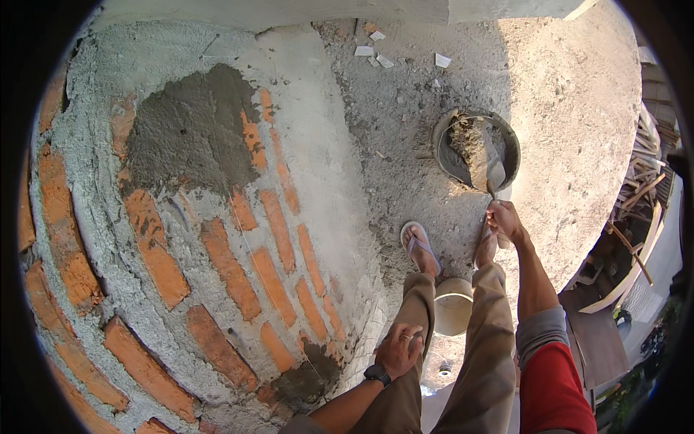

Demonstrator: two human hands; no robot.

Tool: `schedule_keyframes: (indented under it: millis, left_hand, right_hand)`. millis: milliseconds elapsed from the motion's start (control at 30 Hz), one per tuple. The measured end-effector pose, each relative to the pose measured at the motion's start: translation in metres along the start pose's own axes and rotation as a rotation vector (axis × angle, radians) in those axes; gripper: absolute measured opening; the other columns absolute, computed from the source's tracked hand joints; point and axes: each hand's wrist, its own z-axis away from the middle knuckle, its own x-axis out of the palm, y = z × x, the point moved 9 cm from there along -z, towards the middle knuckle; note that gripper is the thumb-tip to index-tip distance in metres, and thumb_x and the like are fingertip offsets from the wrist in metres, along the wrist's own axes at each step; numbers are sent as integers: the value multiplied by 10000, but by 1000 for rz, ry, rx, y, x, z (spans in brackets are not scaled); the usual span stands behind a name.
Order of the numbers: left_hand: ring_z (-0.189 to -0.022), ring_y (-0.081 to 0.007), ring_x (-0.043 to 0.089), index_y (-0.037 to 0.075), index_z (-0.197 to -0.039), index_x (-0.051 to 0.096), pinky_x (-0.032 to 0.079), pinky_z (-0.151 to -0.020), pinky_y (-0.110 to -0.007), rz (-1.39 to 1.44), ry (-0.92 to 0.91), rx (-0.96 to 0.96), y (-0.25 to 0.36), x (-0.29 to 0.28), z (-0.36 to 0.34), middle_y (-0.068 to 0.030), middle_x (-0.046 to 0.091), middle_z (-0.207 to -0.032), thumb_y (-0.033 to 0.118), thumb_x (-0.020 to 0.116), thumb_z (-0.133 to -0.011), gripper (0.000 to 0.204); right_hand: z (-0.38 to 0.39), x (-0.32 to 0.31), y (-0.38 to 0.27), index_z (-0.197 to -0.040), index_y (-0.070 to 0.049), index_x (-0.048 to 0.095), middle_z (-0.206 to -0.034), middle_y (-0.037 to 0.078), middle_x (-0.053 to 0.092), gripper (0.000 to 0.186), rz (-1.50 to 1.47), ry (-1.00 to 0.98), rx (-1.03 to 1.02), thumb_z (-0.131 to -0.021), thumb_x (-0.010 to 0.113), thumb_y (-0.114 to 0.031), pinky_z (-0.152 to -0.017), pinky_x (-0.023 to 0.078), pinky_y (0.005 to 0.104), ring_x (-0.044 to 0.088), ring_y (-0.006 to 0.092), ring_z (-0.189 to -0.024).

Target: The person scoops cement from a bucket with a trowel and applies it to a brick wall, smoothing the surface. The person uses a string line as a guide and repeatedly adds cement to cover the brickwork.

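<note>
My right hand (pixel 504 218) grips the handle of a trowel (pixel 494 171), whose blade dips into a dark round bucket (pixel 515 137). Grey mortar (pixel 468 145) lies inside the bucket, sunlit on part of its surface. My left hand (pixel 399 351) rests on my left thigh, fingers loosely bent and somewhat apart, holding nothing that I can see. To the left rises a brick wall (pixel 230 267). A broad patch of wet, dark mortar (pixel 194 130) covers its upper part, and a smaller dark patch (pixel 311 372) sits low near my left arm.
A pale bucket (pixel 454 307) stands between my legs. My sandalled left foot (pixel 419 248) is on the rough ground (pixel 405 145). Scraps of white paper (pixel 442 61) lie beyond the mortar bucket. A thin string (pixel 253 264) crosses the bricks. Broken wood (pixel 640 192) is piled at the right.
</note>
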Motion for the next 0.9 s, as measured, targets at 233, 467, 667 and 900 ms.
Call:
schedule_keyframes:
  millis: [233,467,667,900]
  left_hand:
    - [-998,-338,668,158,-1277,627,580,-822,-451,-11,104,98,25,-19,-7,-123,603,-1175,271,643,-984,314]
    - [-1123,-258,611,148,-1358,584,529,-878,-426,-168,60,-171,-22,32,-4,-73,597,-1262,310,594,-1010,384]
    - [-1282,-209,531,146,-1361,574,458,-1034,-386,-426,226,-370,-85,94,16,-40,596,-1341,318,583,-1015,386]
    - [-1093,-295,645,85,-1185,642,574,-883,-408,24,22,61,-53,59,18,-111,605,-1218,235,663,-917,308]
  right_hand:
    - [88,74,-50,-860,-52,524,-614,20,468,137,-398,-33,-174,-934,511,-167,-422,374,281,444,120,-474]
    - [167,210,-182,-929,54,610,-684,76,604,160,-288,516,-516,-940,592,-104,-575,465,335,567,144,-596]
    - [175,393,-198,-947,-35,603,-777,229,692,175,421,-78,-622,-891,625,-199,-709,559,502,697,454,-797]
    - [110,383,-220,-924,40,649,-828,259,714,256,118,-17,-522,-905,641,-215,-762,557,471,721,416,-814]
